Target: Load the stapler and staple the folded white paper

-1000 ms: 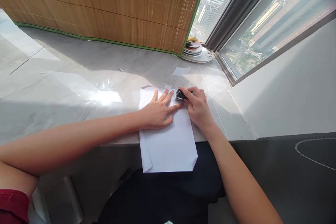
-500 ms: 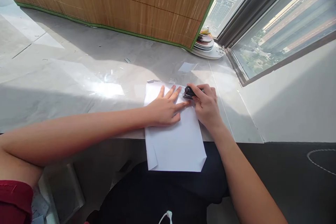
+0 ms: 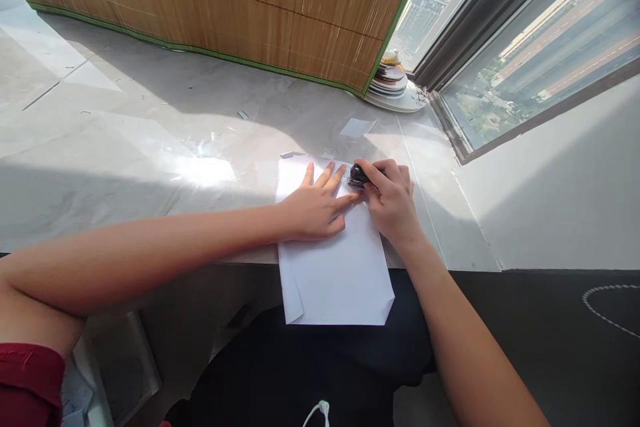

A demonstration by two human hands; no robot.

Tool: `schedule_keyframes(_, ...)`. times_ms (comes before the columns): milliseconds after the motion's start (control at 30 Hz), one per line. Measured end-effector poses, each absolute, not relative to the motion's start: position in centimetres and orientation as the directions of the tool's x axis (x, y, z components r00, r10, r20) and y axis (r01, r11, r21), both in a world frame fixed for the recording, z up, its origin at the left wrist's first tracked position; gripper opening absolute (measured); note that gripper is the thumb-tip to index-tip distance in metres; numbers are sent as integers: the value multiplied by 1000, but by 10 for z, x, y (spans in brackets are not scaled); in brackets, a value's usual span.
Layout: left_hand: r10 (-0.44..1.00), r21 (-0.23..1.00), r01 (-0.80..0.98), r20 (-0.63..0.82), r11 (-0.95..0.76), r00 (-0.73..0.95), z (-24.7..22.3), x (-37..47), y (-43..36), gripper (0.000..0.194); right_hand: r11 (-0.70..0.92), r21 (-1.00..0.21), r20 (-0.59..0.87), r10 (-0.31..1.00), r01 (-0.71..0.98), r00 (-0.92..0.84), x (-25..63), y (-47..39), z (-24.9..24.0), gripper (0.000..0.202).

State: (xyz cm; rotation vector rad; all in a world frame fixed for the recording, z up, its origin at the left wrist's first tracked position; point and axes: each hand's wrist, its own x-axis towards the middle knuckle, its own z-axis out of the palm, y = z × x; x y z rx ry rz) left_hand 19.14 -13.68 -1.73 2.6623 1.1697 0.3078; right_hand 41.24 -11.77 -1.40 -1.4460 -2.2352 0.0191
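A white sheet of paper [image 3: 340, 280] with folded corners lies over the front edge of the grey stone-look ledge [image 3: 165, 133], its near end hanging above my lap. My left hand [image 3: 320, 207] rests flat on the paper's upper part, fingers spread. Wrapped round a small black stapler [image 3: 359, 175], my right hand [image 3: 393, 200] is at the paper's upper right edge. The stapler's front end touches or sits just above the paper. Most of its body is hidden in my fingers. Small marks on the paper near it are too fine to make out.
Loose staples [image 3: 243, 115] are scattered on the ledge. A clear flat piece [image 3: 357, 127] lies beyond the paper. A bamboo blind [image 3: 240, 13] stands along the back. Stacked plates [image 3: 395, 97] sit by the window frame [image 3: 445, 123]. A white cable [image 3: 323, 407] hangs at my lap.
The stapler and my right hand have shifted very slightly left. The paper's lower end has edged a little to the right. My left hand stays almost in place.
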Motion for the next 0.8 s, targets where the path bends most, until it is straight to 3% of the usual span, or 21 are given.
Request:
schedule_keyframes(367, 754, 289, 706, 95, -646, 650, -17, 192, -138, 71, 413, -265, 369, 878, 871, -304, 407, -121, -11, 57)
schedule_keyframes(800, 752, 299, 702, 93, -647, 653, -19, 192, -137, 69, 446, -135, 370, 851, 885, -373, 396, -127, -10, 48)
